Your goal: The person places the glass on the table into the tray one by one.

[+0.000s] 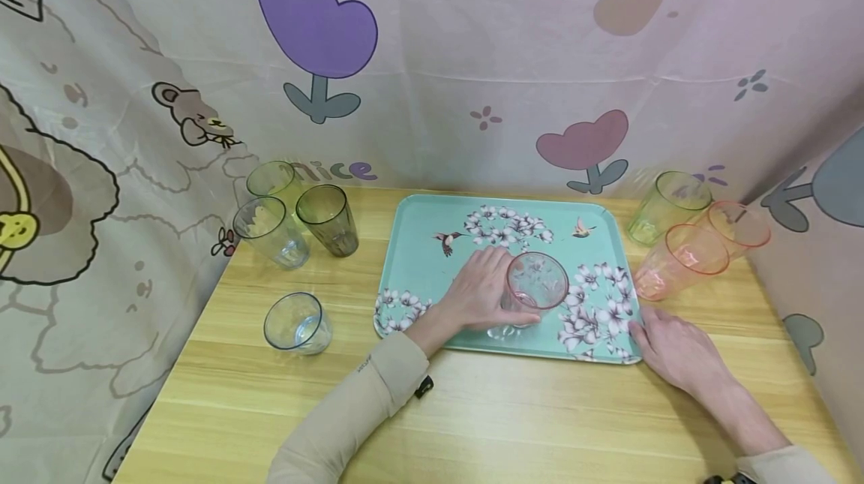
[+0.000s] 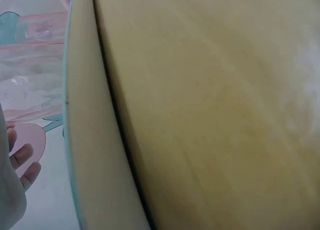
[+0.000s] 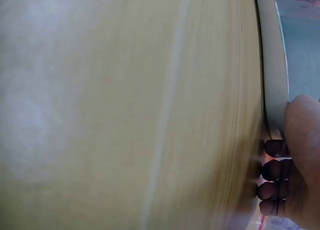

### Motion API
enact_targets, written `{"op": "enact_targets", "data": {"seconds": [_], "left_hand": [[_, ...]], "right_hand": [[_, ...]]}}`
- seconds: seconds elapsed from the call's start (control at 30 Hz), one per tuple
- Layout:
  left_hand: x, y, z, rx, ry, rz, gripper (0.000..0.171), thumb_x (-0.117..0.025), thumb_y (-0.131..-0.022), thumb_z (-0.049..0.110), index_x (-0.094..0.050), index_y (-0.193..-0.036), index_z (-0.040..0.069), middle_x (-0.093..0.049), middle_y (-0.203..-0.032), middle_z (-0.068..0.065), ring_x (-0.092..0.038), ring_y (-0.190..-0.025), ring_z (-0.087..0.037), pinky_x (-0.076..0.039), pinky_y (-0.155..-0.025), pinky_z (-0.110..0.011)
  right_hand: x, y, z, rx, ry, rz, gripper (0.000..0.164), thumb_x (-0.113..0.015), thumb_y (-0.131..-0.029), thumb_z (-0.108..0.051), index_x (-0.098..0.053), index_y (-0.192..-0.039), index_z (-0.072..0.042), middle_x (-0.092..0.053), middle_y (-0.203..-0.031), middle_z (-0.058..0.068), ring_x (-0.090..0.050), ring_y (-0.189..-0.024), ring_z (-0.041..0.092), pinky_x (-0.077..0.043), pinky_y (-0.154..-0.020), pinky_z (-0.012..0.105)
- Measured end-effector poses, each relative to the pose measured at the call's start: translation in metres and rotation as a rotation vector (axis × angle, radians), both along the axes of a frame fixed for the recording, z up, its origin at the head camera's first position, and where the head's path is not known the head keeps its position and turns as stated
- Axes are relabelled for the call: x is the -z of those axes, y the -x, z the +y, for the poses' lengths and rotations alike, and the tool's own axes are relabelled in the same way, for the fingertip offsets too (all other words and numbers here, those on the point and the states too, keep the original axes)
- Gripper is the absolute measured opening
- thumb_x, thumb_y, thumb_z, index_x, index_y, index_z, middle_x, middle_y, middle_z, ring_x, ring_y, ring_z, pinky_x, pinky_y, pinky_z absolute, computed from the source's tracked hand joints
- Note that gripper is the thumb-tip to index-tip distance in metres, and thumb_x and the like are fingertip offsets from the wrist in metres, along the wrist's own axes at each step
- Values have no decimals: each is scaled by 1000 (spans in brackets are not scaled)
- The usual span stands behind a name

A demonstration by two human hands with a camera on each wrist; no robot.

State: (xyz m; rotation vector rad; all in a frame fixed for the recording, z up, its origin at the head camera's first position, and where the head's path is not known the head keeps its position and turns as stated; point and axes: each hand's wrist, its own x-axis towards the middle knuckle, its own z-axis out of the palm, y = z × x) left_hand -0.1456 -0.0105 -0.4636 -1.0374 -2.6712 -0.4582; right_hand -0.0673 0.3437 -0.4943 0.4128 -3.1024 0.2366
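Note:
My left hand (image 1: 475,290) is over the tray (image 1: 418,236), around an upright clear glass with a pink rim (image 1: 538,281). The thumb crosses the glass's near side, and the other fingers lie along its far left side. In the left wrist view several fingers (image 2: 22,155) show loosely bent beside the pinkish glass (image 2: 30,80). My right hand (image 1: 682,353) rests on the table at the tray's near right corner, thumb touching the rim. In the right wrist view its relaxed fingers (image 3: 275,170) are just outside that corner. The tray is mint green with white flowers and birds.
At right, close to the tray, stand a green glass (image 1: 668,206) and two pink-orange glasses. On the left are a yellow-green glass (image 1: 270,178), a bluish glass (image 1: 273,232), a dark glass (image 1: 331,221) and a short blue-rimmed glass (image 1: 300,325). A printed curtain (image 1: 432,79) backs the wooden table (image 1: 499,416).

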Motion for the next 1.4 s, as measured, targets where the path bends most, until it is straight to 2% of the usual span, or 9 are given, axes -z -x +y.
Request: {"op": "enact_targets", "data": {"seconds": [0.63,0.87,1.0,1.1,1.4], "left_hand": [[0,1,7,37,-2,7,88,-75,-74,81,-57,-126,12,-59,-114,1,-53,-106,-14,-49,-94,-29],[-1,1,6,35,-2,-39,96,-77,-70,83,-55,-131,12,-59,-120,0,-53,-112,-15,-49,-99,-31],[-3,-1,2,35,-8,-63,108,-78,-67,84,-52,-141,11,-60,-130,-1,-54,-118,-15,-50,-102,-33],[-4,-3,-2,39,-30,-55,113,-81,-66,82,-49,-147,9,-61,-136,-3,-55,-122,-17,-50,-104,-35],[-17,-9,-24,14,-22,-11,109,-80,-72,76,-47,-150,7,-59,-145,-7,-54,-132,-24,-48,-111,-42]], "right_hand": [[-1,0,0,9,5,-10,23,-57,-105,-23,-56,-90,-6,-63,-78,11,-70,-77,42,-51,-66,56],[-1,0,0,5,0,-4,23,-57,-105,-23,-56,-91,-5,-63,-79,12,-69,-76,42,-52,-66,56],[0,0,0,1,0,4,23,-58,-105,-23,-55,-90,-6,-62,-77,11,-69,-74,41,-51,-64,56],[0,0,0,1,-2,4,23,-58,-105,-23,-55,-90,-6,-61,-77,10,-68,-73,40,-51,-63,55],[0,0,1,7,0,-2,25,-57,-105,-24,-53,-86,-8,-57,-73,6,-66,-69,34,-48,-60,50]]}}
